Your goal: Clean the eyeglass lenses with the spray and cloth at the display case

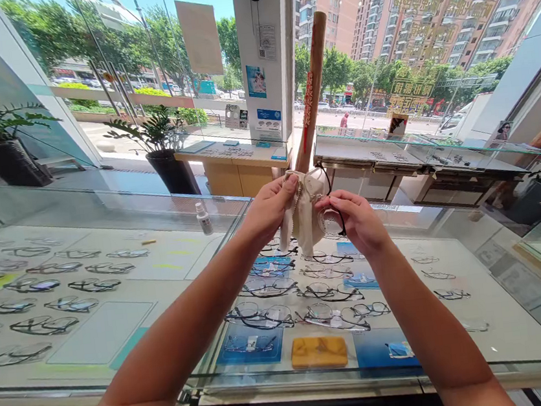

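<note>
In front of me, above the glass counter, my left hand (271,208) pinches a pale cloth (305,225) that hangs down in folds. My right hand (359,217) is closed on a pair of eyeglasses (332,223) with round lenses and dark temples. One lens hangs beside the right fingers; the other lies against the cloth, close to the left thumb. Part of the frame is hidden by the cloth and fingers. Beneath both hands, inside the case, several eyeglasses (329,293) lie in rows.
The glass display counter (206,367) spans the view, with more eyeglasses at left. On its top stands a small white bottle (203,218). A yellow glasses case (319,352) lies near the front. Beyond are a wooden post (313,87), potted plants (163,143) and low cabinets (233,175).
</note>
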Motion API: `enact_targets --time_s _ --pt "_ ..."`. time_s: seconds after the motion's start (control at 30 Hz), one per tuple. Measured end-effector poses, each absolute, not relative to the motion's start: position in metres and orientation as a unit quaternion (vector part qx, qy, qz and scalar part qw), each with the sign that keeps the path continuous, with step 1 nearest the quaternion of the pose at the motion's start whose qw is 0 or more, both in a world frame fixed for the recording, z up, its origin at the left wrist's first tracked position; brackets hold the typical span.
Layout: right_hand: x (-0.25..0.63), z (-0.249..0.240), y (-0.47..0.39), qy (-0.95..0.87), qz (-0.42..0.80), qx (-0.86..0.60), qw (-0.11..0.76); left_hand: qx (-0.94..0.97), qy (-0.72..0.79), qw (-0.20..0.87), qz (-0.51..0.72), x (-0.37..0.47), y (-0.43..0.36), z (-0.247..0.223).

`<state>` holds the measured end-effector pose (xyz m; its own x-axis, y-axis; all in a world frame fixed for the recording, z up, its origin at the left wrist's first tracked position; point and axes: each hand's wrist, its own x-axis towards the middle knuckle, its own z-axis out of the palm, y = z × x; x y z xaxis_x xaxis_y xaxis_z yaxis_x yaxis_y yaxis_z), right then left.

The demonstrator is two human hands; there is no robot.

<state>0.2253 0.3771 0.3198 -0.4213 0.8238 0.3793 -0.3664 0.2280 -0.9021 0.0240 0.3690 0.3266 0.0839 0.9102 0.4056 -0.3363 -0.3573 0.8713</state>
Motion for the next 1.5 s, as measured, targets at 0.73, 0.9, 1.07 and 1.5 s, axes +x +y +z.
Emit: enact_targets --time_s 0.73,0.9,1.07,1.5 --pt "0.216 0.311 0.384 -0.512 0.601 -0.168 0.590 0.560 0.287 0.592 0.503 0.044 0.349 0.316" --pt "0.210 0.307 0.380 -0.513 0.615 -0.174 0.573 0.543 0.286 0.580 0.536 0.052 0.348 0.313" --pt "0.205 0.303 0.378 -0.520 0.598 -0.196 0.578 0.542 0.303 0.538 0.570 0.057 0.350 0.308" --pt "0.202 0.305 0.368 -0.477 0.621 -0.191 0.591 0.546 0.329 0.537 0.553 0.058 0.352 0.303"
